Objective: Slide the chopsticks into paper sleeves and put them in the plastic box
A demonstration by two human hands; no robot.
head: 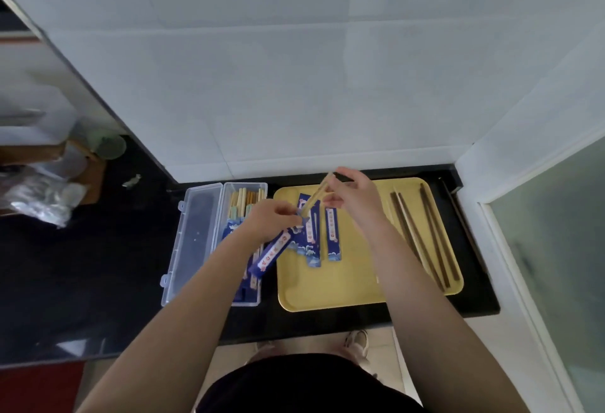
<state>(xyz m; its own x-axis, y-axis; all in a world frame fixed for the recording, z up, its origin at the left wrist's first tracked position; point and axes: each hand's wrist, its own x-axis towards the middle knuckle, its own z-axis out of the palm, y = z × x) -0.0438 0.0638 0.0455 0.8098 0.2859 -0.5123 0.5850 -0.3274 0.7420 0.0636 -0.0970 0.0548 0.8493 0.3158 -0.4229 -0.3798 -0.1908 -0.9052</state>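
My two bare forearms reach up from the bottom edge, nearest the camera, over the black glossy tabletop [98, 265].

Flat yellow plastic tray [343, 285]: lies on the tabletop to the right of the box and carries the loose stock.

Clear plastic box with hinged lid [196, 235]: open, just left of the tray; sleeved pairs already lie in its right half, too overlapped to count.

Dark brown wooden chopsticks [435, 235]: four sticks as far as I can tell, lying lengthwise at the tray's right side, well apart from both hands.

Blue printed paper sleeves [332, 235]: about three flat on the tray, partly overlapping, between my hands.

Left hand [271, 219]: fingers pinch the mouth of a further blue sleeve [270, 255], whose long axis runs down-left over the box edge.

Right hand [353, 196]: fingers hold one pair of pale bamboo chopsticks [316, 198] at the upper end, tips slanting down-left, at the sleeve mouth.

Critical relation: sticks and sleeve lie nearly on one diagonal, sleeve mouth directly below-left of the tips; the right hand drives, I judge.
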